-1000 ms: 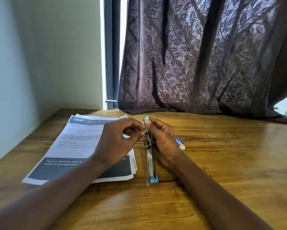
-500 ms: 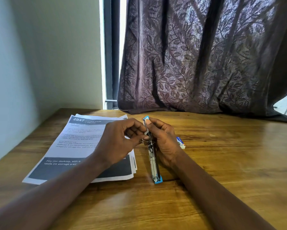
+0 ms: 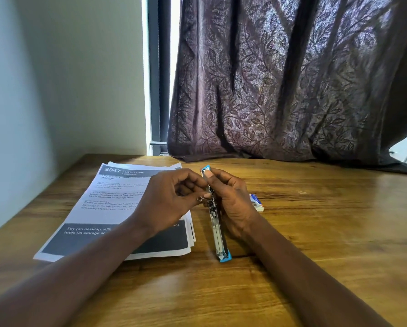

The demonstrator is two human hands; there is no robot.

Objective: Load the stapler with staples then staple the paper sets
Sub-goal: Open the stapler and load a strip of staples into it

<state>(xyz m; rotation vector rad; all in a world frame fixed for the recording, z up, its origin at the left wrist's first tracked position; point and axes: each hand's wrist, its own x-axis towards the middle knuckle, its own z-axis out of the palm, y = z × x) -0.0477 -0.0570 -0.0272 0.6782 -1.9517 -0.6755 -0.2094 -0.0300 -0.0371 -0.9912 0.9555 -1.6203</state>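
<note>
A blue and metal stapler lies opened out flat, its near end resting on the wooden table and its far end raised. My right hand grips it from the right side, thumb near the top. My left hand pinches at the metal mechanism in the stapler's middle; what its fingertips hold is too small to tell. A stack of printed paper sets lies to the left, partly under my left forearm. A small white and blue staple box sits just right of my right hand.
A dark patterned curtain hangs over the table's far edge. A pale wall borders the table on the left. A tiny metal bit lies on the wood to the right.
The stapler's near end has slid a little to the right on the table. Both hands stay at the stapler's middle with only slight finger movement.
</note>
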